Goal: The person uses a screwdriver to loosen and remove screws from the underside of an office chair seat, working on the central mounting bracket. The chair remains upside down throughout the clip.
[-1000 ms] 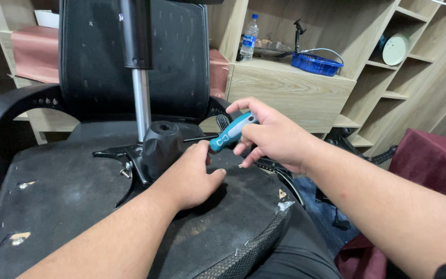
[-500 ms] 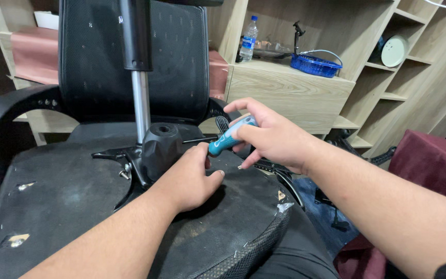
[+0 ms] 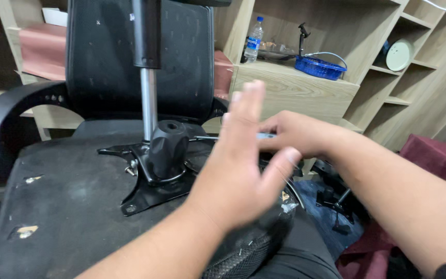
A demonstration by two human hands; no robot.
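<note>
An office chair lies overturned, its dusty black seat underside [image 3: 68, 206] facing up. A black metal mechanism plate [image 3: 145, 194] is bolted to it, with a black knob-like housing [image 3: 169, 147] and a gas cylinder [image 3: 148, 67] rising from it. My left hand [image 3: 238, 165] is lifted off the seat, blurred, fingers spread, holding nothing. Behind it my right hand [image 3: 305, 135] grips a teal-handled screwdriver [image 3: 265, 136]. Its thin shaft [image 3: 205, 138] points left toward the housing. The handle is mostly hidden.
The black mesh backrest [image 3: 104, 62] and an armrest [image 3: 6, 119] stand at the left. Wooden shelves behind hold a water bottle [image 3: 254, 39], a blue basket [image 3: 320, 66] and a round pale object [image 3: 399, 54]. A maroon cloth [image 3: 434, 160] and black chair base [image 3: 336, 199] lie at right.
My left hand has lifted off the seat beside the housing and opened in front of my right hand. The right hand with the screwdriver shifted slightly right; the view moved a little.
</note>
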